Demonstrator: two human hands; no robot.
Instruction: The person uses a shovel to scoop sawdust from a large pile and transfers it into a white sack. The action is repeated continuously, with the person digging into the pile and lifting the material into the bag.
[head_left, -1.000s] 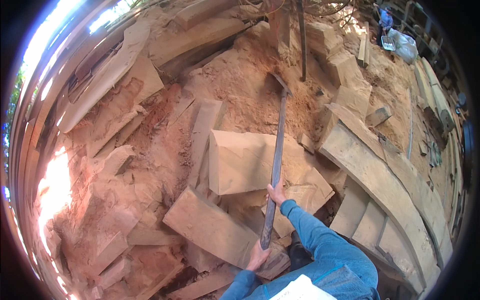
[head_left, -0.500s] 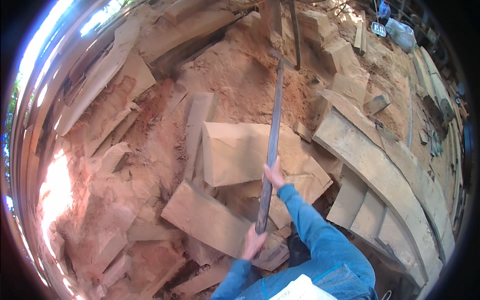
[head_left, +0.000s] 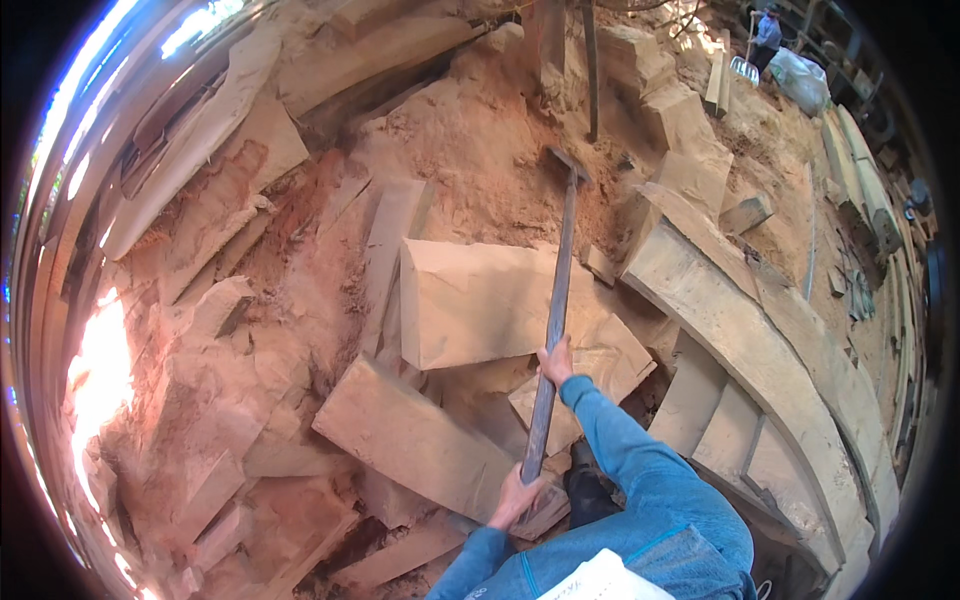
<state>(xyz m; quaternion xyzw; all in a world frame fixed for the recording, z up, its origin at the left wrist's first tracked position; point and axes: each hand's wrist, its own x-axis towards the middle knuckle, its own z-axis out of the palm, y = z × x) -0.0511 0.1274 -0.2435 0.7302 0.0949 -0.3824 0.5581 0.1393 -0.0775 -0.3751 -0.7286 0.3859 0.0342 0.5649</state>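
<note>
The left hand grips the hoe near its lower end, and the right hand holds it farther up, fingers wrapped around the handle. The hoe slants over a pale block to its blade, set at the reddish dust; whether they touch is hard to tell. Another block lies left of the left hand. At right, a long slab runs toward the lower edge. Top right, a co-worker stands with a long-handled tool near a whitish bag.
</note>
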